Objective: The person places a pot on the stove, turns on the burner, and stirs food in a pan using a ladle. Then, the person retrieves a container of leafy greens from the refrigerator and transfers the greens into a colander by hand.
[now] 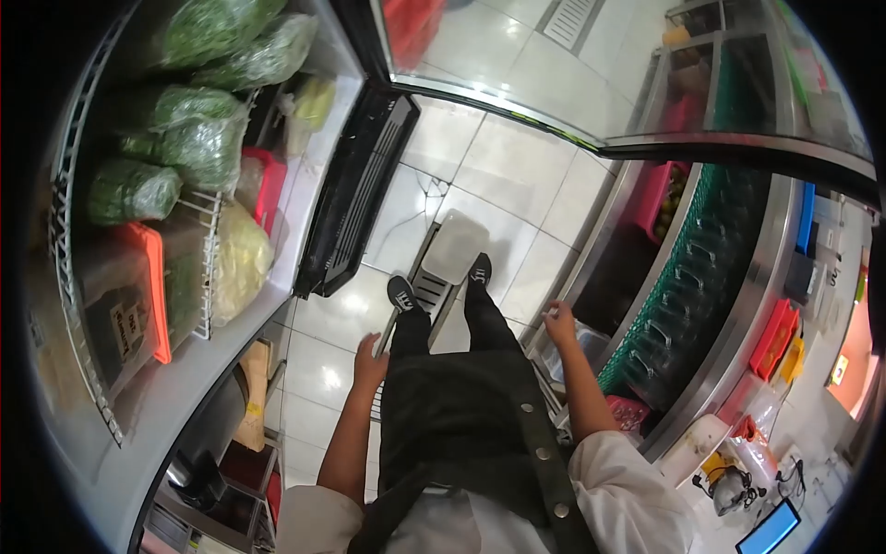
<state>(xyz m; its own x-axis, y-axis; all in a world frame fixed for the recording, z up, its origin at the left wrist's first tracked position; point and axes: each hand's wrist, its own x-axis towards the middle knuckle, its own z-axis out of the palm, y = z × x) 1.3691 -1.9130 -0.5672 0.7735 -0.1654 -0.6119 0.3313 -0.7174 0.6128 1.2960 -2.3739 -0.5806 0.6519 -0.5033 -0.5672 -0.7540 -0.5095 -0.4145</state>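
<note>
My left hand (370, 363) hangs low beside my apron, fingers loosely apart, holding nothing that I can see. On the other side, my right hand (559, 325) hangs with its fingers slightly bent and nothing visible in them, near a clear plastic container (587, 343) at the steel counter. A translucent lidded tub (459, 246) lies on the floor by my shoes, partly over a drain grate (432, 288).
At left an open glass-door fridge has wire shelves with film-wrapped green vegetables (201, 138) and an orange-rimmed box (152, 291). The glass door (517, 55) spans the top. Hanging utensils, a green mesh (683, 268) and a blue-screened device (769, 530) are at right.
</note>
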